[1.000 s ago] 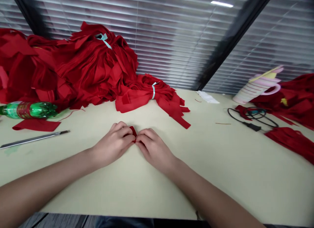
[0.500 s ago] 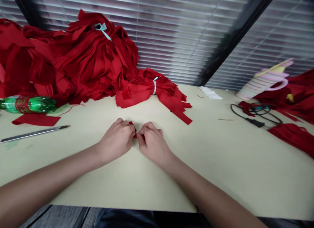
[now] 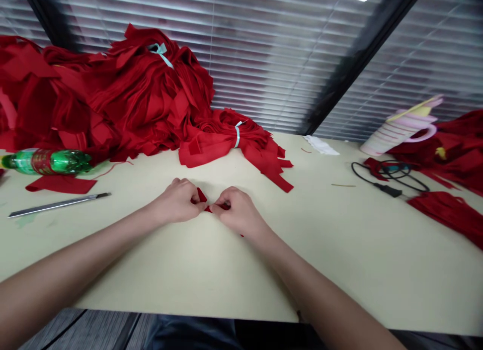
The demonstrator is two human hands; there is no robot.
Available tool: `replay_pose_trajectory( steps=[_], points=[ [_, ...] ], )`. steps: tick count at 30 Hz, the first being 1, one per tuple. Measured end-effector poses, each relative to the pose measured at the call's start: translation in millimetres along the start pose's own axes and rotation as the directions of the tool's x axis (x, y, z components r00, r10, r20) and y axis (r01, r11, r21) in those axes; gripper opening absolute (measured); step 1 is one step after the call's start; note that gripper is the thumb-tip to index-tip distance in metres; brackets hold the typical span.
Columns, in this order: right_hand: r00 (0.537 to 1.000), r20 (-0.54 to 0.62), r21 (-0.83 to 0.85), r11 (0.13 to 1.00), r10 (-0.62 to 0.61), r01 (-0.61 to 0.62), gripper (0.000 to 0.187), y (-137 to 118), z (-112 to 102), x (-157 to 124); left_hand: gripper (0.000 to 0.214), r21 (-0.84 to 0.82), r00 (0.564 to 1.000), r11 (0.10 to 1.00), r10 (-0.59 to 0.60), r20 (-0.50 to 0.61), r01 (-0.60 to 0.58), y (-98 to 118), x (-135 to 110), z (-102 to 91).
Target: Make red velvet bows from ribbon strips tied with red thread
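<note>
Both bare hands meet near the middle of the frame, low over the pale surface, with their fingertips nearly together. The left forearm slants up from the lower left edge, and the left hand ends it with its back turned upward, fingers curled under and thumb pointing toward the right of the frame. Its grip is closed on a small red cloth piece, a corner of which stands up just beyond the fingertips. The right forearm rises from the lower right of the frame, slanting up to the left; the right hand is bent inward, its knuckles high and its thumb and forefinger pinched together, making a small rounded gap. That grip is closed as well, on the red cloth at the centre of the frame, and a speck of red shows beneath the heel of this hand. The fingers hide most of the piece, so its full shape cannot be told. Above the hands lies a red bundle tied with a pale blue band, and a large red heap fills the upper left. A slim metal cutter lies at the left of the frame, below a green bottle on its side.
</note>
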State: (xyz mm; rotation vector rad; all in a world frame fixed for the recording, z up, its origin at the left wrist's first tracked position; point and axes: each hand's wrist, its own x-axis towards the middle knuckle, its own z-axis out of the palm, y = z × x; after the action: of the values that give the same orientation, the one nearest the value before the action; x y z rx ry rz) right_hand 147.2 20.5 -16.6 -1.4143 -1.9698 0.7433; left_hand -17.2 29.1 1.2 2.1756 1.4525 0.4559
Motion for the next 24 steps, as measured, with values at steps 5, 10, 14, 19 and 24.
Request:
replay_pose_trajectory(
  steps=[5,10,14,19,24],
  points=[
    [0.995,0.021,0.103,0.99,-0.095,0.092,0.009,3,-3,-5,0.025,-0.189,0.997,0.98,-0.068,-0.019,0.063,-10,0,0.1],
    [0.999,-0.002,0.237,0.97,-0.05,0.049,0.013,2,2,-4,0.019,-0.428,0.967,0.895,-0.209,-0.143,0.13,-13,4,1.6],
    [0.995,-0.016,0.445,0.892,0.098,-0.081,0.01,1,-6,-3,0.022,-0.62,0.843,0.782,-0.378,-0.383,0.069,-10,2,-3.6],
    [0.971,0.089,0.71,0.669,0.223,-0.218,0.02,-5,-23,-6,0.023,-0.818,0.932,0.569,-0.333,-0.142,0.079,0,-13,2.3],
    [0.94,0.246,0.798,0.502,0.235,-0.334,0.019,-11,-16,-10,0.014,-0.924,0.993,0.37,-0.102,0.065,0.098,11,-22,12.1]
  ],
)
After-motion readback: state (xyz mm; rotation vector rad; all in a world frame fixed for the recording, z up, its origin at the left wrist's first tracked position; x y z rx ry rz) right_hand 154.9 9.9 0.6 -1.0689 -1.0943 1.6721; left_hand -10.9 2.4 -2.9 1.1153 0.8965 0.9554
